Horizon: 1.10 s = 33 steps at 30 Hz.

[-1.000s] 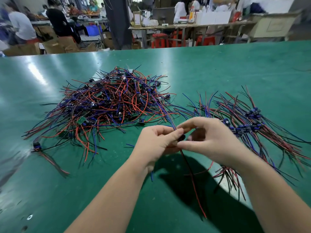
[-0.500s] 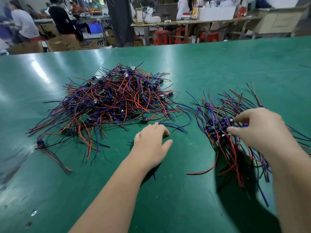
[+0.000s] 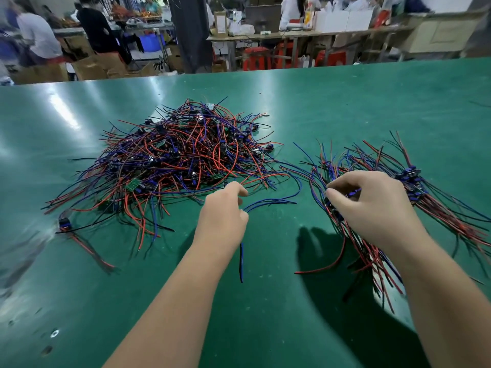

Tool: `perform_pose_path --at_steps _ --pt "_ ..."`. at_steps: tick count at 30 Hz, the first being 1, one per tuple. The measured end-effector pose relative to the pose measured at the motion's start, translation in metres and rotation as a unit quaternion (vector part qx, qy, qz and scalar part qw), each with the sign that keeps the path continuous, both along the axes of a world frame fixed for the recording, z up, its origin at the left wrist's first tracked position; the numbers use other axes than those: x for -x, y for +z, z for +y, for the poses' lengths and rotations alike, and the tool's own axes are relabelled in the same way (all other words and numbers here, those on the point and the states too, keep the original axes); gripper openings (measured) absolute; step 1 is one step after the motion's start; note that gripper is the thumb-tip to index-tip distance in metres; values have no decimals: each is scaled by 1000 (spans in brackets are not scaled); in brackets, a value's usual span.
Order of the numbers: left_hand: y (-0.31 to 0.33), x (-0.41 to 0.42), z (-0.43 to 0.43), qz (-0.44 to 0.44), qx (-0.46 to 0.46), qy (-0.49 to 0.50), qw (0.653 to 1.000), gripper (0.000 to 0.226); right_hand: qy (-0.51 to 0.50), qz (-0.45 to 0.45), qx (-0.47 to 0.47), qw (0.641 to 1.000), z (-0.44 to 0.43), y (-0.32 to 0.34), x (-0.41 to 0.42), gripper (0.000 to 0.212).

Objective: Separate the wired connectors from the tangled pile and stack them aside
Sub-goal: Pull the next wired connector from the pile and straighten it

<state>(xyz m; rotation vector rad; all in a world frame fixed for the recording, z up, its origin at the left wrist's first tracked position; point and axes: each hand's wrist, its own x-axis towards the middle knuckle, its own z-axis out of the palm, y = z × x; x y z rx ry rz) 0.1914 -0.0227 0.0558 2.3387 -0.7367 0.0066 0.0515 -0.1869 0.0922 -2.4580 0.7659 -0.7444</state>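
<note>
A glossy green table fills the view, and behind it is a busy workshop with benches, red stools, cardboard boxes and people at work. A second ago both hands met in front of the person around one connector with its wires dangling. Since then they have parted. The right hand has swung over to the sorted stack on the right, its thumb and curled fingers pinching a blue wired connector down among the bundled leads. The left hand, flat on the table half a second ago, now has its fingers curled at the near edge of the tangled pile. A blue wire trails out beneath its palm, though whether the hand actually grips it cannot be told. This suggests one piece is being added to the stack while the next is being fished out. The pile is much the larger heap, so most of the sorting probably lies ahead. One stray connector lies apart at the pile's left fringe.
</note>
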Motion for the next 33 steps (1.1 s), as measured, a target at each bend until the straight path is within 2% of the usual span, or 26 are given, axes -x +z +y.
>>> perform_pose_path --at_steps 4,8,10,17,19,23,25,29,33 --pt "-2 -15 9 -45 -27 26 998 30 -3 10 -5 1000 -1 0 0 9" --pt "-9 -21 10 -72 -152 -13 986 29 5 12 -15 1000 2 0 -1 9" --pt "-13 -23 8 -68 -182 -21 981 33 8 17 -18 1000 3 0 -1 9" --pt "-16 -28 9 -109 -117 47 986 26 11 10 -24 1000 5 -1 -2 9" --pt "-16 -28 8 -118 -102 64 986 31 11 7 -27 1000 6 -1 -2 10" --pt "-21 -29 9 -108 -161 47 980 47 14 8 -37 999 7 -2 -2 11" --pt "-23 -29 8 -101 -175 48 978 41 16 9 -38 999 7 -2 -2 11" --pt "-18 -29 7 -104 -124 81 983 12 18 6 -42 999 8 -3 -3 12" --pt "-15 -27 9 -95 -79 84 989 20 22 4 -51 998 9 -3 -3 15"
